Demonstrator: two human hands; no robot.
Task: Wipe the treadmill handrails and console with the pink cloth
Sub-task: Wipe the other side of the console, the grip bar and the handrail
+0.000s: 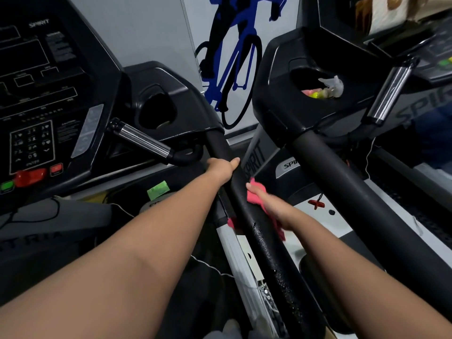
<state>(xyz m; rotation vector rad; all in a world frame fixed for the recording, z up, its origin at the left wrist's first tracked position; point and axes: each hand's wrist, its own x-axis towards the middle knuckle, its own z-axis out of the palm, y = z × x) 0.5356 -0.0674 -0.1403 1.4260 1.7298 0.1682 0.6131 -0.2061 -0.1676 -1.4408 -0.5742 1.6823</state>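
Between two gym treadmills, the right hand (274, 209) is pressing the pink cloth (256, 195) to the wet handrail (266, 231) gripped by the left hand (223, 167), the console (44, 94) apparently awaiting wiping.

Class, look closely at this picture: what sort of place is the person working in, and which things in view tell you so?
Most likely a gym. Two treadmills stand side by side, the left one with a button console and a padded handrail, and a blue cyclist graphic covers the wall behind them.
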